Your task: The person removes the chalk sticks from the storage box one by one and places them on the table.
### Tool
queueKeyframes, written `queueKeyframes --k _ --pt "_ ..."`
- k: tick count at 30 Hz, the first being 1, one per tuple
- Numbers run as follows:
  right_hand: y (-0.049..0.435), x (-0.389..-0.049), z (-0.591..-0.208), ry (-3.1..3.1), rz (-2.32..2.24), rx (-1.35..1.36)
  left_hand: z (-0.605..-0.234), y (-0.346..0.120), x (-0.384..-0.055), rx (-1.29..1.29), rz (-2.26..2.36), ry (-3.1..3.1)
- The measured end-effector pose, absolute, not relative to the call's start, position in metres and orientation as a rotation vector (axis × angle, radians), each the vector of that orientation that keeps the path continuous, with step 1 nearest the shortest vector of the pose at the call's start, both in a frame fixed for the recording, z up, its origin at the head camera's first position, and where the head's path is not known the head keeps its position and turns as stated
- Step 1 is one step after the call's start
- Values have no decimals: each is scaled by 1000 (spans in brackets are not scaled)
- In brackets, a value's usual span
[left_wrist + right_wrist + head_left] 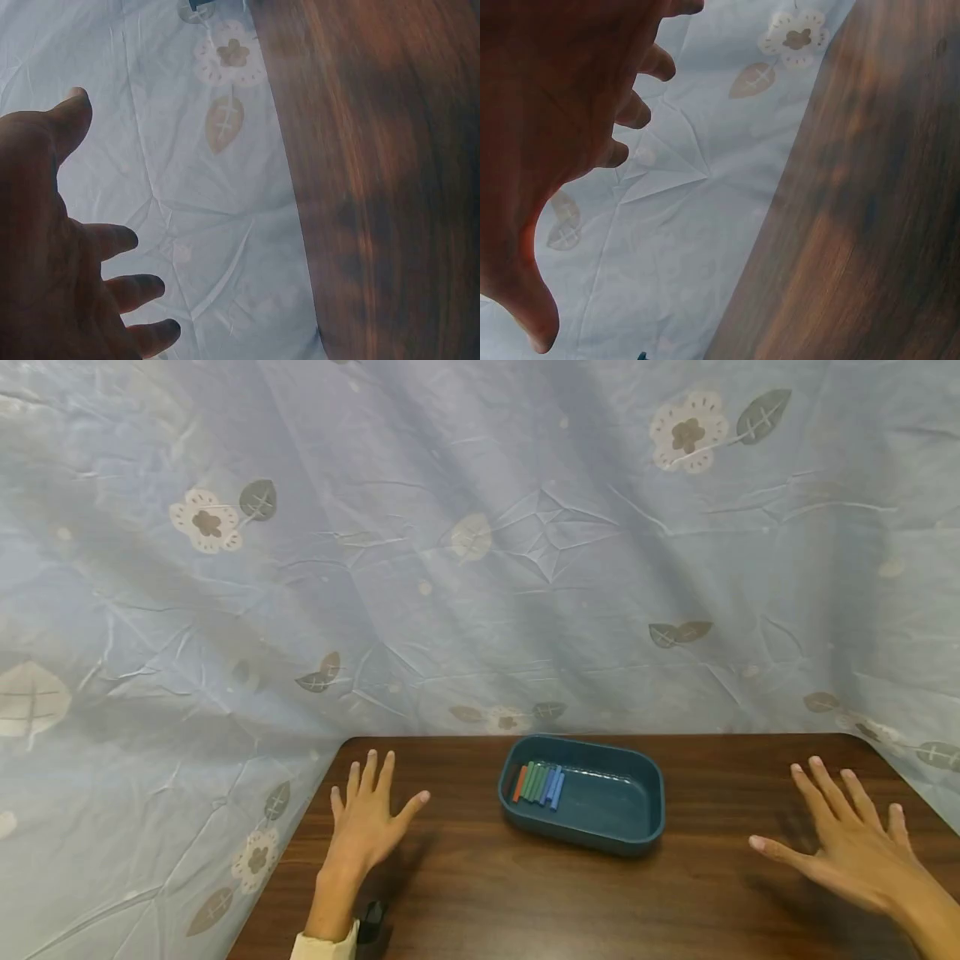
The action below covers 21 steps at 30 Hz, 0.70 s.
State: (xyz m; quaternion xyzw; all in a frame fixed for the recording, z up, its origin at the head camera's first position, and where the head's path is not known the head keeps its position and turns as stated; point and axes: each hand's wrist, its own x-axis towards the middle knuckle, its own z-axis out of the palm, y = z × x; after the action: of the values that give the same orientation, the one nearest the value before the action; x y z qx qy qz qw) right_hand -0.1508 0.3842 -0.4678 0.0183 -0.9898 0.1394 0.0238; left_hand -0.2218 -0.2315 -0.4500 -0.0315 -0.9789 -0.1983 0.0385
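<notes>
A dark teal tray with rounded corners stands on the table between the two hands. At its left end lie several short sticks side by side: an orange stick, green sticks and blue sticks. To the left of the tray my left hand is held over the table with its fingers spread, holding nothing. On the tray's other side my right hand is likewise spread and holds nothing. Both wrist views show a hand with fingers apart, the left hand and the right hand.
The dark brown wooden table has rounded far corners. A pale blue floral cloth hangs behind it and along its left side. A small black object is beside the left sleeve.
</notes>
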Motion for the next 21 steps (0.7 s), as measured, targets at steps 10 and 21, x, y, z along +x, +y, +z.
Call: queueKeyframes --k 10,21 --pt "375 -156 -464 -3045 505 151 -451 -218 -229 -216 -784 -2958" --pt "361 -162 -464 -3003 579 235 -460 -201 -236 -306 -963 -2879"
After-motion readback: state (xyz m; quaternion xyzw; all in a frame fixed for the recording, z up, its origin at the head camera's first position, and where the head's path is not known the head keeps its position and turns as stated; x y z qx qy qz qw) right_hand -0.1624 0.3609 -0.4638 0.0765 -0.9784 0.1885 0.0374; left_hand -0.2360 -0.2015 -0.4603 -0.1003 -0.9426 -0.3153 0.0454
